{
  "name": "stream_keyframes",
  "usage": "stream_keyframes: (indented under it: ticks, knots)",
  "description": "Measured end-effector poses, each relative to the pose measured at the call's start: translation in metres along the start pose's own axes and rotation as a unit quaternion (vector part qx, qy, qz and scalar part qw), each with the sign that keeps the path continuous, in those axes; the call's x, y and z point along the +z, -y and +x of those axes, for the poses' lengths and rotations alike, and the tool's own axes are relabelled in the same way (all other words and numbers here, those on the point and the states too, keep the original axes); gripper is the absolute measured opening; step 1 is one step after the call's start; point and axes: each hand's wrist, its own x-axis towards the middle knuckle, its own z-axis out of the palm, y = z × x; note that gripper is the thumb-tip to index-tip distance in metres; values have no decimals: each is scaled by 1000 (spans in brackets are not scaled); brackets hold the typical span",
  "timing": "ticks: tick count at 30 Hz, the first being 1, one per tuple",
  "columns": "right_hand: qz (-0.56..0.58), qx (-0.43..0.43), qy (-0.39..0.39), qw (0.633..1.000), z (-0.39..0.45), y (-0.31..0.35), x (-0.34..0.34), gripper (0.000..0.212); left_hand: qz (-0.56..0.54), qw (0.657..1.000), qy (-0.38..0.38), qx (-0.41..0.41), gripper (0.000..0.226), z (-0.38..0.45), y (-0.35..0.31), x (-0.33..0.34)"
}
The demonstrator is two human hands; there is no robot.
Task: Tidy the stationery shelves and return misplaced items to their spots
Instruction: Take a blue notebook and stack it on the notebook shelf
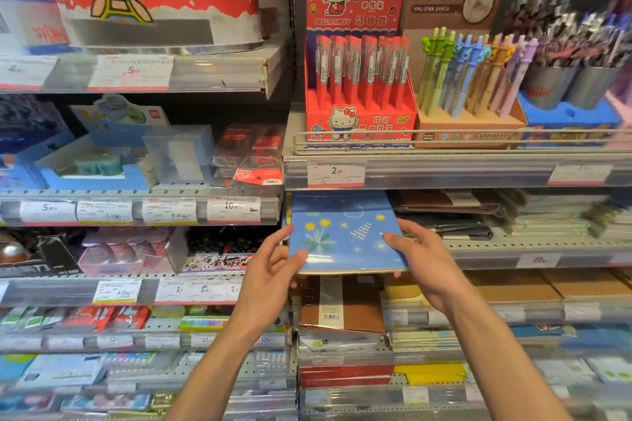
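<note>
While both hands grip it, the blue notebook with yellow flowers on its cover lies half in and half out of the shelf slot directly under the 2.00 price tag. The left hand pinches the notebook's near left corner, thumb on the cover and fingers curled under; the right hand clamps the right edge the same way, thumb on top. The notebook's far end is already under the shelf lip, with dark open room behind it, and its near edge overhangs the shelf front. Right of the notebook, on the same shelf, lie flat stacks of dark and pale notebooks, close to its right edge. Below it sits a brown notebook with a white band. Above the price tag, behind a wire rail, one red Hello Kitty display box holds upright red pens, too tightly packed to count. Right of that, one brown cardboard box holds upright pastel pens, and further right two grey metal cups in a blue tray hold dark pens.
</note>
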Motion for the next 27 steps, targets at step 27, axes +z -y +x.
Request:
stream_keyframes:
  ticks: [27]
  knots:
    - [3,-51,-52,997,33,19,-6,44,473,862,44,175,62,35,28,-11]
